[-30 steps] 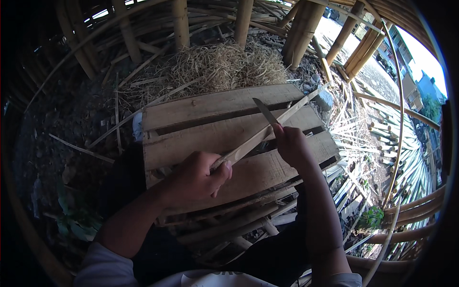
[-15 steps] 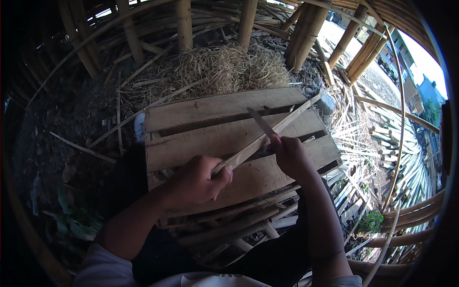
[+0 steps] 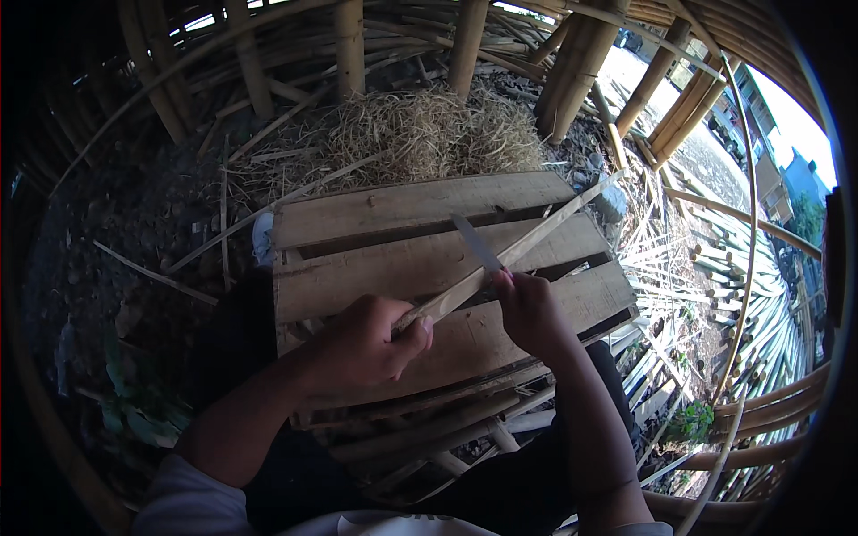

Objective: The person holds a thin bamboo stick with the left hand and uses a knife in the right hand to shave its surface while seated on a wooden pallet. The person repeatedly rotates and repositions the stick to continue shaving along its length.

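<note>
A long split bamboo strip [image 3: 542, 230] slants up to the right above a slatted wooden table [image 3: 357, 281]. Around its near end my left hand [image 3: 371, 338] is closed, the thumb lying along the strip. My right hand [image 3: 529, 313] is wrapped round a knife, whose handle is mostly hidden in the fingers. The knife blade [image 3: 475, 241] points up and to the left, crossing the strip near its middle and seeming to touch its edge. A few small shavings lie on the slats below.
A heap of pale bamboo shavings [image 3: 429, 134] lies behind the table, before upright bamboo posts [image 3: 350, 49]. Many cut bamboo poles [image 3: 760, 330] are stacked at the right in sunlight. Thin strips [image 3: 152, 275] lie on the dark ground at left. A bent bamboo rod [image 3: 749, 205] rises at the right.
The knife and my right hand have shifted slightly toward me and left along the strip. My left hand keeps its hold, almost unmoved.
</note>
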